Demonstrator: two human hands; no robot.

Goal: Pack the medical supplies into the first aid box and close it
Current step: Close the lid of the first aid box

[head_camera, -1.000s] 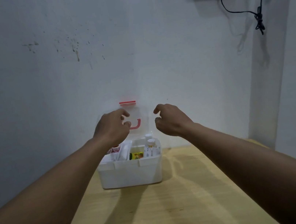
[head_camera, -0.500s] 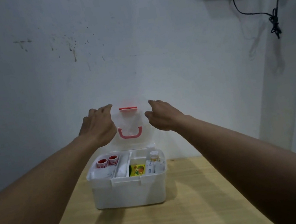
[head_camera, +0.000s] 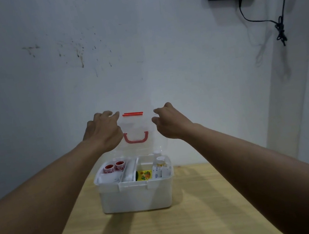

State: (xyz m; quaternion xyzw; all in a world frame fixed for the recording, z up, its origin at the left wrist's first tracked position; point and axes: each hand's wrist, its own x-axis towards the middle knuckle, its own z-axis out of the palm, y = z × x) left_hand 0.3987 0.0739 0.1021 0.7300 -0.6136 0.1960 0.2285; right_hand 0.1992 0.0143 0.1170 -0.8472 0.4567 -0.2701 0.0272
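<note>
gripping top corners of the upright lid (head_camera: 135,126): left hand (head_camera: 104,132), right hand (head_camera: 169,123).

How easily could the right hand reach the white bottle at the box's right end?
Probably easily: the lid stands upright, leaving the box open on top, and the right hand, pinching the lid's right edge, is above the bottle with nothing between.
</note>
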